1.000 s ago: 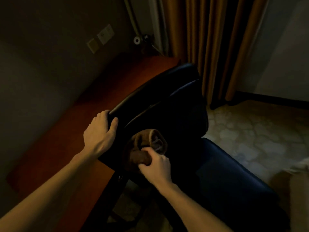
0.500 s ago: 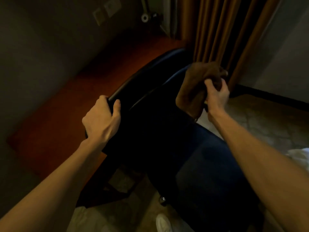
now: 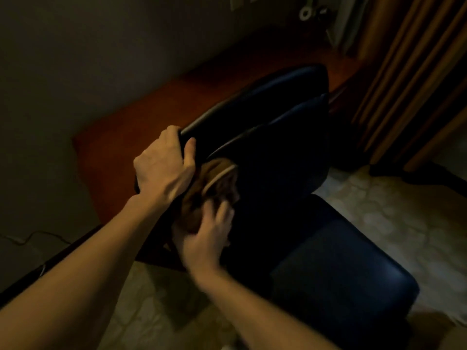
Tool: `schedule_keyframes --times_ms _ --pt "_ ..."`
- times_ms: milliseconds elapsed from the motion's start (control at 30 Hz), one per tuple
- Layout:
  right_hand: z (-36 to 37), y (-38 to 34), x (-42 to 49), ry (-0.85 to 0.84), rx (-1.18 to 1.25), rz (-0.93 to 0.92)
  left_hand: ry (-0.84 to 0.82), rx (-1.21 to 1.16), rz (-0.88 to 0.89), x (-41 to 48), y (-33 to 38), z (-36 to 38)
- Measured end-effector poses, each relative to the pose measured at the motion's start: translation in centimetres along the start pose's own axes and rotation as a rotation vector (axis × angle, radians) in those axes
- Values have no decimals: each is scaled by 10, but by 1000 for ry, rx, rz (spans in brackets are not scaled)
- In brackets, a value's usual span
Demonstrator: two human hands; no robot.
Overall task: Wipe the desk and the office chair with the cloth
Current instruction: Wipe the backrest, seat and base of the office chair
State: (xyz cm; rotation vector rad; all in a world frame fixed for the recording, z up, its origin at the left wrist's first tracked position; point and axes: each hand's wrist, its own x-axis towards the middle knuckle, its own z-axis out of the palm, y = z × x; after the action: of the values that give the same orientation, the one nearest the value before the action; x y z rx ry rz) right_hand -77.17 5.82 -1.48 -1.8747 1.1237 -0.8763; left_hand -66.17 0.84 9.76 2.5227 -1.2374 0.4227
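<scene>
The cloth (image 3: 217, 184) has swept from the far side of the chair (image 3: 278, 147) back, up by the curtain (image 3: 404, 84), down to the near side, low on the backrest. The right hand (image 3: 204, 236) has come with it, and the view has swung so that more of the bench (image 3: 151, 117) shows. The left hand (image 3: 164, 168) stays on the top edge of the backrest.

The brown cloth now lies bunched against the front of the backrest, just under the left hand, with a pale hem showing along its upper fold. The right hand is blurred by motion. Its fingers look spread and fairly straight, pressing the cloth onto the dark padding rather than curling round it. The left hand's grip is closed on the backrest's rim, thumb on the front face, fingers over the back.

The chair's blue seat reaches toward the lower right. The reddish bench runs behind the chair along the wall (image 3: 75, 59), touching or nearly touching the backrest. Pale patterned floor (image 3: 379, 210) lies to the right, and a thin cable (image 3: 32, 236) trails at the left.
</scene>
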Motion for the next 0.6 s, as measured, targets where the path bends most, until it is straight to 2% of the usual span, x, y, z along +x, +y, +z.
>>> schedule_keyframes --times_ms 67,167,233,333,367,400,433,500,533,600 --pt "0 14 -25 -90 -131 -161 -9 -33 27 -2 -6 0" --pt "-30 57 -14 -214 -103 -301 37 -11 137 -3 -7 7" --pt "-62 78 8 -119 -15 -311 97 -10 230 -3 -4 13" --pt "-115 86 78 200 63 -232 209 21 336 -16 -12 28" --pt "-131 88 107 293 42 -205 270 0 298 -28 -20 37" --pt "-146 89 138 348 6 -182 319 -63 186 -43 -27 47" --pt "-160 93 168 352 -35 -160 335 -177 9 -58 -32 56" --pt "-173 108 211 264 -55 -59 237 -530 -311 -81 -31 74" --pt "-170 115 221 235 -51 -10 164 -737 -365 -87 -29 82" --pt "-141 122 211 304 -130 36 87 -1076 -361 -91 -23 96"
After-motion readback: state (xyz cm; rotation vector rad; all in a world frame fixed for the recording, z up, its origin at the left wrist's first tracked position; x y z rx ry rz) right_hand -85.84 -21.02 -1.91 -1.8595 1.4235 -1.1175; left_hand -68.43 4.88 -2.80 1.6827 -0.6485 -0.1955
